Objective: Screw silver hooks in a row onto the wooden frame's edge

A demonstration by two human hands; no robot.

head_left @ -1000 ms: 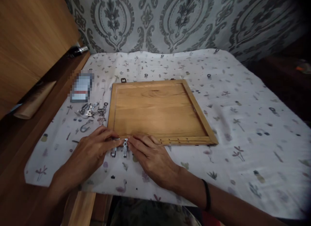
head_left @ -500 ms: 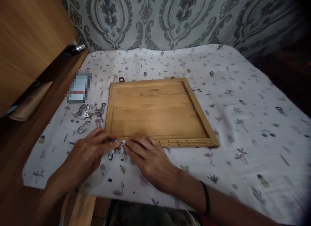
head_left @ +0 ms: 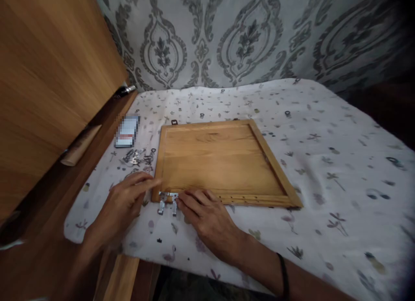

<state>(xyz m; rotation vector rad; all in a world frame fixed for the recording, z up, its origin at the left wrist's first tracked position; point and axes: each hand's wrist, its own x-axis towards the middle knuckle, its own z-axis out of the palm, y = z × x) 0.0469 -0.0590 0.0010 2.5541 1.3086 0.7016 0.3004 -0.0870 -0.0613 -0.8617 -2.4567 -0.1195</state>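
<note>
A flat wooden panel with a raised frame lies on the cloth, a row of small holes along its near edge. At the left of that edge sits a shiny metal double hook, its two prongs hanging over toward me. My right hand has its curled fingers closed on the hook's right end and rests against the edge. My left hand is apart from the hook, above the panel's near left corner, with the index finger stretched out and nothing visible in it. Its thumb is partly hidden.
A pile of small metal hooks lies left of the panel, with a blurred-out phone behind it. Dark metal hangers stick out at the panel's far edge. A wooden cabinet rises at left. Patterned cloth covers the table.
My left hand has let go of the double hook and lifted off it, its index finger now extended. The right hand stays at the hook. The whole view has shifted a little.
</note>
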